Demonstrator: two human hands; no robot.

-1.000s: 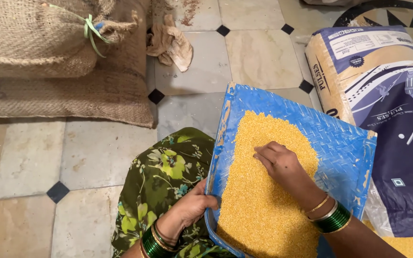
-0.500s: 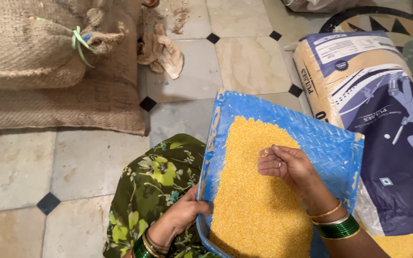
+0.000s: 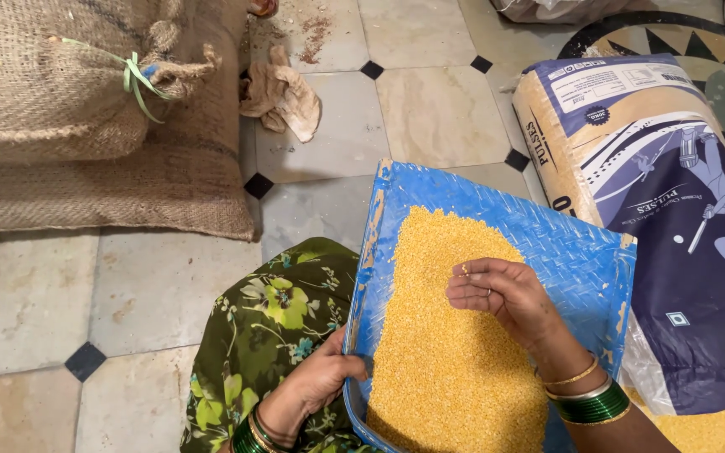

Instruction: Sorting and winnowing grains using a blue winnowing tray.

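Right hand (image 3: 501, 295) cupped loosely over yellow split lentils (image 3: 446, 352), fingertips pinched on a grain; left hand (image 3: 316, 382) gripping near-left rim of blue woven tray (image 3: 564, 243). Lentil heap directly beneath right hand, long axis running away from body. Beyond: floral green skirt (image 3: 270, 327), printed sack (image 3: 673, 210), burlap sacks (image 3: 69, 109), tiled floor (image 3: 438, 109)

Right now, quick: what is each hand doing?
Left hand: closed on the blue woven tray's edge.
Right hand: fingers curled, pinching yellow split lentils.
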